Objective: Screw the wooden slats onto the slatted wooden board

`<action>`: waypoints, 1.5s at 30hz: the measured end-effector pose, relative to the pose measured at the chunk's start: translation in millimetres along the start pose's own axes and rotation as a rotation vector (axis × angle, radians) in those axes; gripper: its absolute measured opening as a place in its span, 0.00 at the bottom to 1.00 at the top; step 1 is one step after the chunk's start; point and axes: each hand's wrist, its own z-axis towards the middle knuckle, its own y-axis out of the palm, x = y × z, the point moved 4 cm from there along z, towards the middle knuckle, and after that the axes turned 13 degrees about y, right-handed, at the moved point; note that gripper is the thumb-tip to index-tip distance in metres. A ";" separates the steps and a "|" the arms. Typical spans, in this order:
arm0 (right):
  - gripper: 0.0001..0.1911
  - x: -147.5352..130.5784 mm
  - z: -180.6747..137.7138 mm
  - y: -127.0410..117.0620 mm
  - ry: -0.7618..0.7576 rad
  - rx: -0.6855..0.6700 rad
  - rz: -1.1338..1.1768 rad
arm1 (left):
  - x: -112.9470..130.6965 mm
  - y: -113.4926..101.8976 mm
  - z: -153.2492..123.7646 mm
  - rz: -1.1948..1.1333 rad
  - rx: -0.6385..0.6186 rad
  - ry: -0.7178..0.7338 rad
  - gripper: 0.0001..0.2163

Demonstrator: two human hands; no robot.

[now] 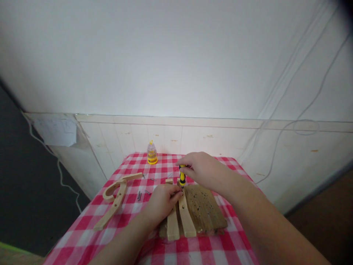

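Observation:
My right hand [197, 166] is closed around the handle of a yellow and black screwdriver [182, 178], held upright with its tip pointing down. Beneath the tip lies a pale wooden piece [186, 217] with holes along it. My left hand [165, 198] is closed near the screwdriver's tip, its thumb and finger pinched at the wood; whatever lies between them is too small to make out. A second pale wooden piece [173, 222] runs alongside, partly under my left hand. Both pieces rest on a worn brown board [205, 208] dotted with small holes.
A curved wooden part [117, 202] with holes lies at the left of the red checked tablecloth [79, 239]. Several screws [139, 195] are scattered between it and my left hand. A clear bit case with a yellow base [152, 154] stands at the back, near the wall.

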 end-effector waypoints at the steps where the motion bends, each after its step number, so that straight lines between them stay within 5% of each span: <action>1: 0.10 -0.2 0.9 -0.6 0.016 -0.007 -0.022 | -0.5 0.4 -0.3 0.000 0.006 -0.006 0.10; 9: 0.11 10.0 8.8 4.9 0.088 0.018 0.028 | -2.0 2.9 -1.4 -0.010 0.036 -0.026 0.09; 18: 0.11 18.4 7.0 0.4 0.129 -0.014 -0.013 | 12.4 -6.6 1.3 0.075 -0.109 0.178 0.06; 36: 0.11 -18.6 -7.5 -3.6 0.056 -0.127 -0.106 | -1.8 5.9 -3.5 0.131 -0.059 -0.043 0.08; 45: 0.08 0.4 -2.2 1.1 0.043 0.060 -0.019 | 0.4 1.9 -1.3 0.038 -0.045 -0.062 0.10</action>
